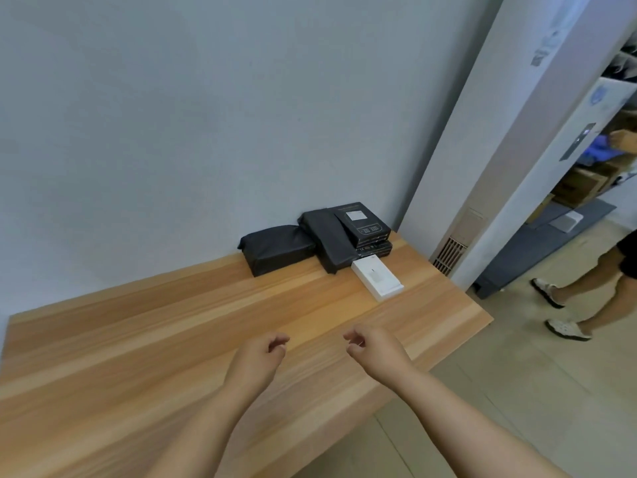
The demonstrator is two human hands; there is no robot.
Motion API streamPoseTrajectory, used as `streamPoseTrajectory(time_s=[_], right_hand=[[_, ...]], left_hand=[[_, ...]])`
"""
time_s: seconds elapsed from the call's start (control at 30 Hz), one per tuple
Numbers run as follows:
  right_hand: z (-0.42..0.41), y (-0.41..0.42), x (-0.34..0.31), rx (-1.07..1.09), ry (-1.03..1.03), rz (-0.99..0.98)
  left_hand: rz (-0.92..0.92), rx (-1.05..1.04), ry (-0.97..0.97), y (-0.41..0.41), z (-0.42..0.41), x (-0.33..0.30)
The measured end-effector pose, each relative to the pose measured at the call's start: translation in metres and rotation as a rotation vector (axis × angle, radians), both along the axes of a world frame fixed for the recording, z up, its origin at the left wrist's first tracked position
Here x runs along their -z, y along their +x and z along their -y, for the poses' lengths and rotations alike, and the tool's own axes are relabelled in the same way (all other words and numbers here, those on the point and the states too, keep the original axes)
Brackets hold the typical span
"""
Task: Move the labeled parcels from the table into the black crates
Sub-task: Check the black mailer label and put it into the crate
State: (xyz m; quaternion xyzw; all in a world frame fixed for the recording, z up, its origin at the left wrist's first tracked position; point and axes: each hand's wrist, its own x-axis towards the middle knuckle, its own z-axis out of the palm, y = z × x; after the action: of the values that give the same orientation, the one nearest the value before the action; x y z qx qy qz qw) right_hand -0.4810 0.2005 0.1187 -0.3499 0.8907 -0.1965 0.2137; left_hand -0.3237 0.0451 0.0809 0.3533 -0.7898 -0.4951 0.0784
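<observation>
Several parcels are bunched at the far right end of the wooden table [144, 343], against the wall. A black bagged parcel [277, 248] lies on the left. A second black bag [329, 238] leans beside it. A black box with a white label [365, 222] sits on another black box [377, 249]. A white box [377, 278] lies in front of them. My left hand [263, 351] and my right hand [374, 346] hover over the table short of the parcels, fingers loosely curled, holding nothing. No black crate is in view.
A white pillar with a vent [451, 250] stands right of the table. Another person's legs [586, 281] are on the floor at the right, near a grey mat [551, 236]. Cardboard boxes [579, 188] sit further back.
</observation>
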Motion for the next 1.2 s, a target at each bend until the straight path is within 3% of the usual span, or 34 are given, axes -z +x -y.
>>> streamPoseTrajectory(time_s=[0.2,0.53,0.93,1.2], right_hand=[[0.028,-0.077,0.002,0.003,0.004,0.018],[0.091,-0.174,0.029,0.008,0.034,0.099],[0.190,-0.294,0.068,-0.211,0.135,-0.043],[0.237,-0.323,0.103,-0.156,0.163,-0.111]], left_hand=[[0.018,-0.005,0.015,-0.069,0.026,-0.008],[0.081,-0.143,0.024,-0.113,0.049,0.015],[0.150,-0.403,0.018,-0.196,0.051,0.034],[0.204,-0.541,0.035,-0.217,0.043,0.044]])
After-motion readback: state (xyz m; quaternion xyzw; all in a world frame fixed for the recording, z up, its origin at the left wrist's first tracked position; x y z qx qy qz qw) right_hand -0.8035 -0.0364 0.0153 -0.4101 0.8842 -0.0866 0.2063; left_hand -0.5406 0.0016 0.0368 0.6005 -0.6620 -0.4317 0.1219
